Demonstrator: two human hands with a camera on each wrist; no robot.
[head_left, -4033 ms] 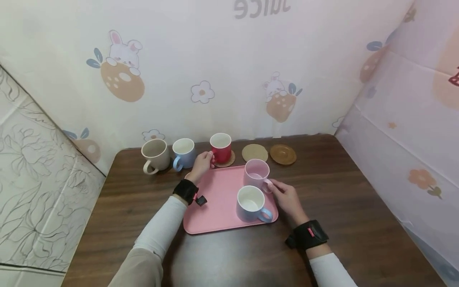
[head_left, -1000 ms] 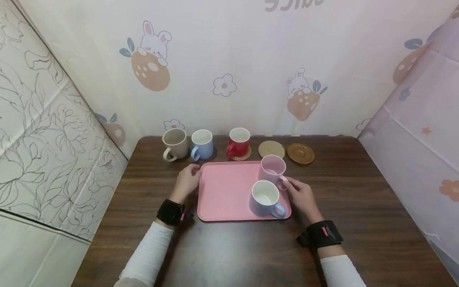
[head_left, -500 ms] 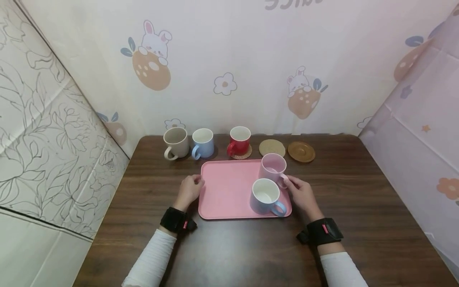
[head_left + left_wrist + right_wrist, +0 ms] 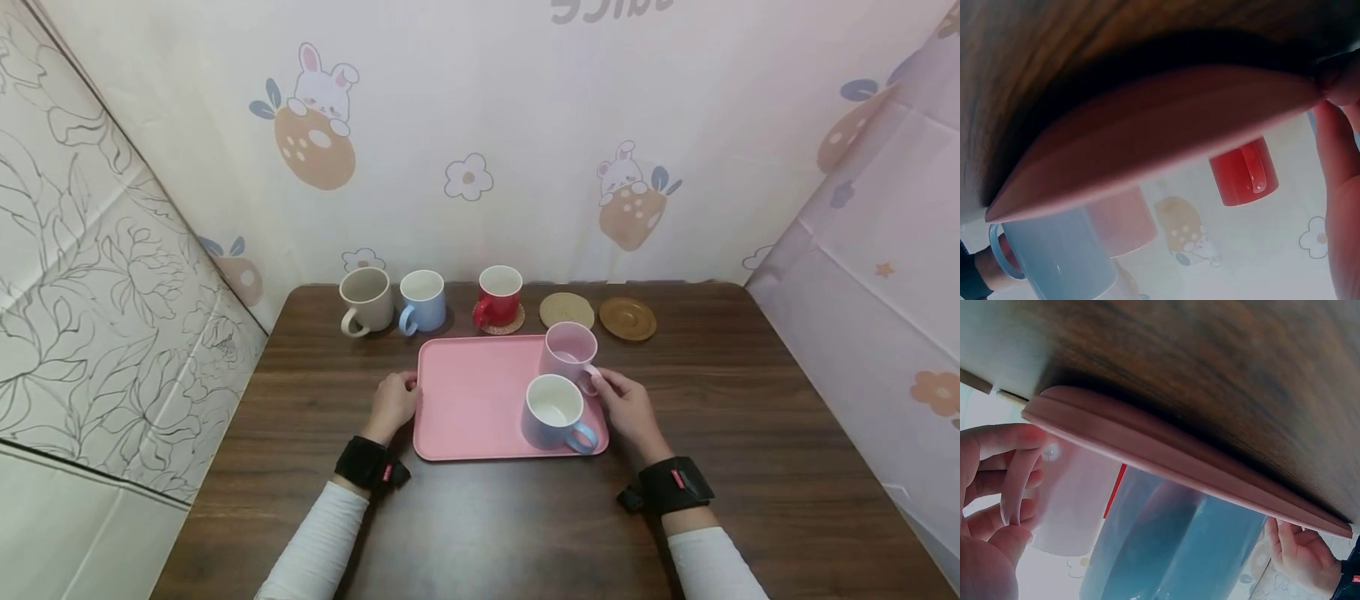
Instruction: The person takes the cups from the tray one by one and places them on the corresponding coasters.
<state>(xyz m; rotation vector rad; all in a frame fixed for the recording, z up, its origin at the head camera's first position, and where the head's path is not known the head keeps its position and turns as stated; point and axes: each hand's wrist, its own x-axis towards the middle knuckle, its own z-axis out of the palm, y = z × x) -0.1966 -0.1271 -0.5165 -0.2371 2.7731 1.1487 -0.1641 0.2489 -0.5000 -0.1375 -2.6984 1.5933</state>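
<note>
Both hands curled on the pink tray (image 4: pixel 468 392) edges: left hand (image 4: pixel 393 403), right hand (image 4: pixel 630 411); bare table (image 4: pixel 750 433) around.

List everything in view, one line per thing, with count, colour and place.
tray: 1, pink, middle of the table.
pink mug: 1, pale pink, on the tray's far right corner.
lilac mug: 1, lilac with a blue handle, on the tray's near right side.
red mug: 1, red, on a woven coaster behind the tray.
blue mug: 1, light blue, back row.
beige mug: 1, beige, back left.
bare coasters: 2, one woven tan, one brown, back right.
table: 1, dark wood.
left hand: 1, at the tray's left edge.
right hand: 1, fingers on the pink mug's handle.
</note>
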